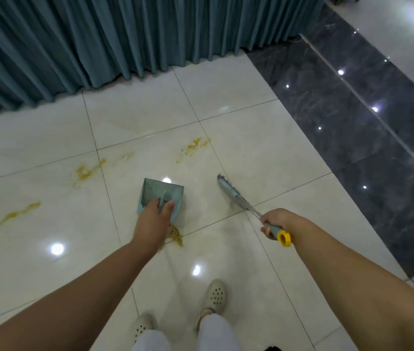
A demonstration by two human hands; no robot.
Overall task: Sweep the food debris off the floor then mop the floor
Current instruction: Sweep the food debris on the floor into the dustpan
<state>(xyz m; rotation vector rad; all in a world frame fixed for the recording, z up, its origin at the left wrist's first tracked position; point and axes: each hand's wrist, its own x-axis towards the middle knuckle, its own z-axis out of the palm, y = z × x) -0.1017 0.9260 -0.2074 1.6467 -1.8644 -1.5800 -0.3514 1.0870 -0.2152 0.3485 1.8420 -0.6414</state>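
Near my left hand (153,220), clamped on the dustpan (161,197), lay the debris pile (175,236); my right hand (274,224) gripped the broom (233,196), head angled far-left.

Left hand (153,221) grips the handle of a teal dustpan (161,192); a clump of food debris (176,236) sits on the pale tile floor (226,117) just beside its near edge. Right hand (275,221) holds a brush (231,192) by its yellow-tipped handle. Yellow smears (84,171) lie further out, near a teal curtain (124,34).
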